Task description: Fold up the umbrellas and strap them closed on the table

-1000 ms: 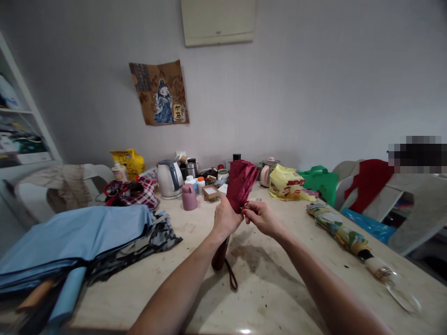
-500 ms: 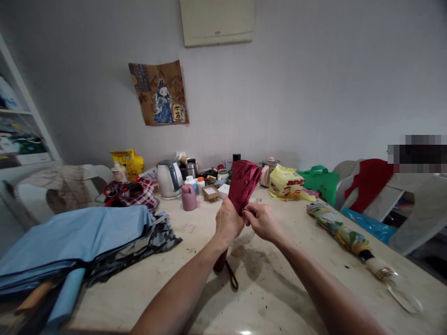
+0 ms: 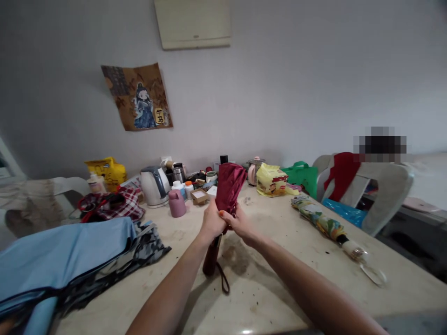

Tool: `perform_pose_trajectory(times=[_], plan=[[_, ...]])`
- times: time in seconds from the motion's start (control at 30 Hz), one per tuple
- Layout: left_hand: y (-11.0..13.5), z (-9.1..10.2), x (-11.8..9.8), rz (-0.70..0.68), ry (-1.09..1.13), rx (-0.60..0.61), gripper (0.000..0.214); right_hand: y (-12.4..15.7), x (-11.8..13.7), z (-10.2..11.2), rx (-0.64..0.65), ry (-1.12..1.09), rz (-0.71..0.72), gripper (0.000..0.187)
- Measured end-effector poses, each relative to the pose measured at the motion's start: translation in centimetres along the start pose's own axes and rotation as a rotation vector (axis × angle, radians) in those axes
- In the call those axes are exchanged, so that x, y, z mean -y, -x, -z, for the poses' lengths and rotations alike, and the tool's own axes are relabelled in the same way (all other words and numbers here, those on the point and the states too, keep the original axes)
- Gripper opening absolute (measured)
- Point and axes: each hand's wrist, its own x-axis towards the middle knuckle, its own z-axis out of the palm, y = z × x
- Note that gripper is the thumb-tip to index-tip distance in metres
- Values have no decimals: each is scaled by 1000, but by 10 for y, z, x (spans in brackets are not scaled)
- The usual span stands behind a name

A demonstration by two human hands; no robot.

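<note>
A folded dark red umbrella [image 3: 230, 184] stands slightly tilted above the table, its canopy up and its brown handle, with a wrist loop, pointing down. My left hand [image 3: 213, 221] is wrapped round the lower canopy from the left. From the right, my right hand [image 3: 239, 223] closes round the same part, its thumb lying across the front near my left hand. The fingers behind the canopy are hidden. Off to the right lies a folded flower-patterned umbrella [image 3: 319, 221] with a clear strap. At the left rest a light blue umbrella [image 3: 70, 246] and a grey camouflage one [image 3: 150, 246].
Along the back of the table [image 3: 272, 270] stand a white kettle [image 3: 152, 186], a pink mug [image 3: 177, 204], a small cardboard box [image 3: 199, 196], a yellow snack bag [image 3: 272, 180] and a green bag [image 3: 302, 177]. Chairs flank the table; a person's blurred head [image 3: 380, 145] shows at right.
My right hand has gone from pinching at the canopy's right edge to gripping round it, thumb across the front. The view has swung to the right.
</note>
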Motion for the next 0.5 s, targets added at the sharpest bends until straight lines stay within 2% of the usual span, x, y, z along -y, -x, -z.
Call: perform_pose_trajectory(times=[0.13,0.23,0.37,0.5], plan=[[3,-2,2,-192,161,201,77,-1,-6,-2,-54,-74,-59,38],[5,-5,1,-281,262,266,82,-12,-1,9,-122,-130,-70,36],[5,-10,2,-284,249,242,80,-26,3,35,-224,-92,-109,31],[1,-13,10,-239,165,167,61,-33,6,83,-298,115,-169,21]])
